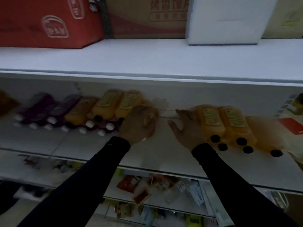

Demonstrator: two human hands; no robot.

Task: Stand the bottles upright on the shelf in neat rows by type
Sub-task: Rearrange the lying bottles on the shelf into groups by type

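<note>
On the white shelf (pixel 91 145) several purple bottles (pixel 41 105) with white caps stand at the left. Beside them are orange bottles (pixel 106 104) with black caps. My left hand (pixel 139 123) is at the right end of this group, blurred, its fingers curled round an orange bottle (pixel 153 115). A second group of orange bottles (pixel 229 122) with black caps stands at the right in rows. My right hand (pixel 185 128) lies with straight, spread fingers against the left side of that group. A bare gap of shelf separates the two hands.
The shelf above carries a red box (pixel 41 22), a brown carton (pixel 147 17) and a white box (pixel 226 18). Lower shelves hold mixed packets (pixel 144 190). A red price tag (pixel 293 126) and other goods sit at the far right.
</note>
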